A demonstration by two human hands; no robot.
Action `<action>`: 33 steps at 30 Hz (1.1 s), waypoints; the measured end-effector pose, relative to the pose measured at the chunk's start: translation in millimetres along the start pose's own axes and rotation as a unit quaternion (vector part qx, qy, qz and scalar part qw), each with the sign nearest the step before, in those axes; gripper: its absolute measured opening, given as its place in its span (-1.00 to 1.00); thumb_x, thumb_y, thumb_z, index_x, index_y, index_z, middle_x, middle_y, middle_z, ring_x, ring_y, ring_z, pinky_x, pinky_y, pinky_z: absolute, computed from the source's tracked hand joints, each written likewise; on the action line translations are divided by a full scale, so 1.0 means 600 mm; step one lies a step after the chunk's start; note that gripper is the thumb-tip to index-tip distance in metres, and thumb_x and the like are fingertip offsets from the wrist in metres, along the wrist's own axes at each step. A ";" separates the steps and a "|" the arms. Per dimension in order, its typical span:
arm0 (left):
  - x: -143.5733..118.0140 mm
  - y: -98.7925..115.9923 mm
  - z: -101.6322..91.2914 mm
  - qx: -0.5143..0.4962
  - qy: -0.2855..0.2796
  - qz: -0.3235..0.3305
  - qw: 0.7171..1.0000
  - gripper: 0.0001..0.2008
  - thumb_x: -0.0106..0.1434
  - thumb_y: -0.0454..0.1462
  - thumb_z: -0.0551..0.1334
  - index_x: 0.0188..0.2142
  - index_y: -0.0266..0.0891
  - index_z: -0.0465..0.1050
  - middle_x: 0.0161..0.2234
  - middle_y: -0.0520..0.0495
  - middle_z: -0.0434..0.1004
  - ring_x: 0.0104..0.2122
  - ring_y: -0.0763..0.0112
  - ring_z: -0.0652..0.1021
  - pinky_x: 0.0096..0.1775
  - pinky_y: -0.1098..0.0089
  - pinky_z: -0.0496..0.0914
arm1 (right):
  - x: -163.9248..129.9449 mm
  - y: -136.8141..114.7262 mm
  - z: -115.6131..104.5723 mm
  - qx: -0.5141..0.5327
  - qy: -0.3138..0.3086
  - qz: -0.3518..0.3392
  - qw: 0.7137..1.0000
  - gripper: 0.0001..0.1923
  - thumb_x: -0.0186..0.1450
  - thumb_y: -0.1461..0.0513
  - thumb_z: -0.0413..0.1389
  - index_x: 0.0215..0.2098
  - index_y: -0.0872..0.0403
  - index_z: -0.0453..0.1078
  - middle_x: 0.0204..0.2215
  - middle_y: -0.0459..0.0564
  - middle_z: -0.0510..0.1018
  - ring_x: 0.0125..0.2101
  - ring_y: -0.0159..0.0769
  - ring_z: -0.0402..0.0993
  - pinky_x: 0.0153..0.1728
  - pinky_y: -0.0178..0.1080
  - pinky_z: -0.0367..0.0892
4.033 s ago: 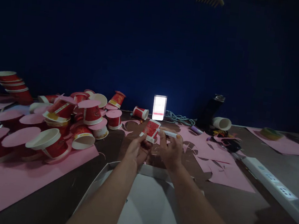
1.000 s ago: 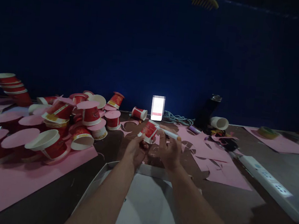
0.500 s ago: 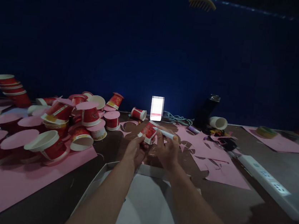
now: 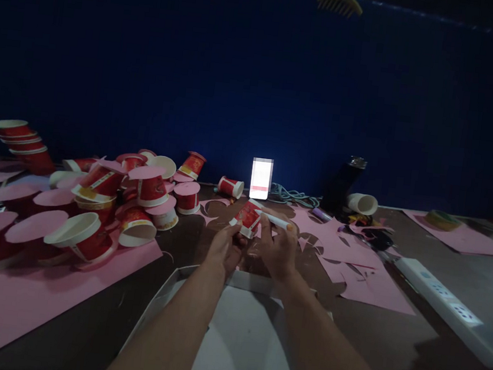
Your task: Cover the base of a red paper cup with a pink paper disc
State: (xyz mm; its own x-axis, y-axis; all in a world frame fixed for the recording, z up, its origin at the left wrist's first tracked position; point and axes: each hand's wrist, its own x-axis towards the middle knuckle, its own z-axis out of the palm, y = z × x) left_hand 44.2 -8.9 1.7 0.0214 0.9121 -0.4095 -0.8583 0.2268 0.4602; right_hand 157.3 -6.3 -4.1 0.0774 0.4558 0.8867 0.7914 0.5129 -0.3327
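A small red paper cup [image 4: 246, 217] with a white rim is tilted in my left hand [image 4: 225, 245], the thumb and fingers closed on its lower side. My right hand [image 4: 277, 247] is closed around a white pen or marker [image 4: 276, 220] with an orange end. The pen's tip end lies against or close to the cup; whether it touches I cannot tell. Both hands hang over the near edge of the table, above a white open box [image 4: 238, 338].
Many red cups with pink paper discs [image 4: 145, 173] are heaped on the left, beside stacked cups [image 4: 22, 141]. Pink paper scraps [image 4: 363, 287], a power strip [image 4: 442, 302], a dark bottle [image 4: 345, 181] and a tape roll [image 4: 442, 220] are on the right. A lit phone [image 4: 260, 178] stands behind.
The view has shifted slightly, so everything sits a little to the right. Both hands keep hold of the cup and the pen, with little other movement.
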 end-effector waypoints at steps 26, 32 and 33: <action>0.007 0.007 -0.005 -0.021 -0.003 -0.041 0.999 -0.86 0.18 -0.52 0.11 -0.45 -0.33 0.31 -0.65 0.10 0.22 -0.72 0.68 0.26 -0.67 0.64 0.21 | 0.002 0.002 -0.001 0.013 -0.005 -0.003 1.000 -0.83 0.33 0.20 0.03 -0.28 0.02 0.47 -0.34 0.02 0.60 -0.28 -0.24 0.48 -0.14 -0.12 0.29; 0.009 0.009 -0.005 -0.018 -0.004 -0.043 0.999 -0.87 0.17 -0.51 0.12 -0.45 -0.33 0.31 -0.66 0.12 0.20 -0.72 0.68 0.25 -0.67 0.64 0.20 | 0.003 0.000 -0.003 0.010 -0.005 0.001 1.000 -0.83 0.33 0.20 0.03 -0.27 0.03 0.47 -0.34 0.02 0.60 -0.26 -0.23 0.49 -0.13 -0.12 0.28; 0.010 0.009 -0.006 -0.019 -0.005 -0.045 0.999 -0.88 0.16 -0.51 0.14 -0.45 -0.33 0.31 -0.66 0.11 0.21 -0.72 0.68 0.25 -0.67 0.65 0.20 | 0.003 -0.001 -0.004 0.008 -0.009 0.000 1.000 -0.82 0.33 0.20 0.03 -0.27 0.04 0.47 -0.34 0.02 0.60 -0.25 -0.23 0.49 -0.13 -0.12 0.28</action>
State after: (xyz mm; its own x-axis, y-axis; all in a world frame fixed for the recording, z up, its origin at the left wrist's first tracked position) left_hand 38.1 -3.7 -1.0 0.1033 0.8920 -0.4401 -0.8716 0.2944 0.3920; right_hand 158.8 -7.5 -1.3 0.0666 0.4685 0.8810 0.7820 0.5239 -0.3377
